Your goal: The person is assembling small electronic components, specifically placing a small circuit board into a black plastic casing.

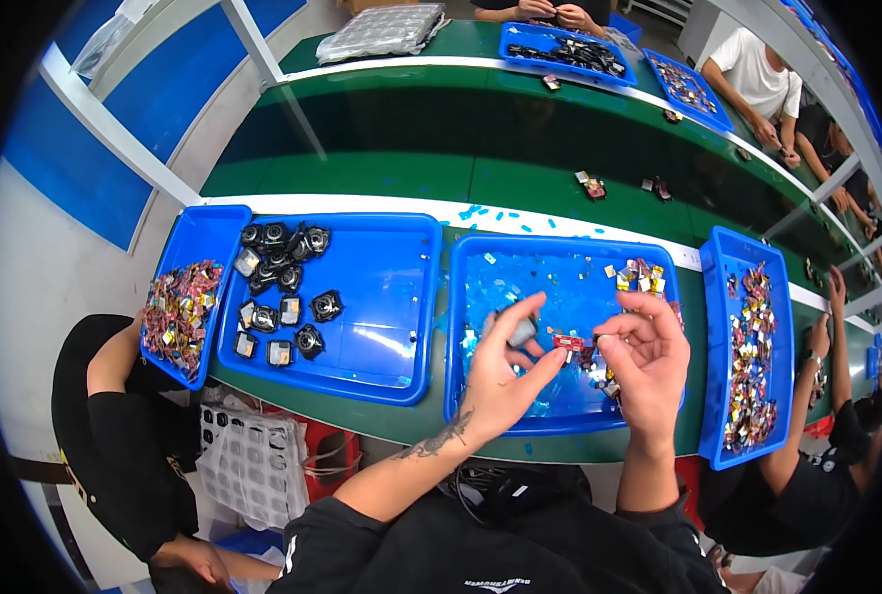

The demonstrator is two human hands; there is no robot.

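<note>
Left hand [500, 371]: fingers curled around a grey part [522, 330]
Right hand [647, 356]: pinching a red board [568, 343] (small)
Around: blue tray [461, 327] beneath

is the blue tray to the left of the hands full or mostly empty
Mostly empty: the blue tray holds black round parts only at its left end; the remainder is bare blue floor.

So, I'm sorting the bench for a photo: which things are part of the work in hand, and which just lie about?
In hand:
left hand
right hand
small red part
grey piece
middle blue tray

Lying about:
tray of black parts
green belt
</note>
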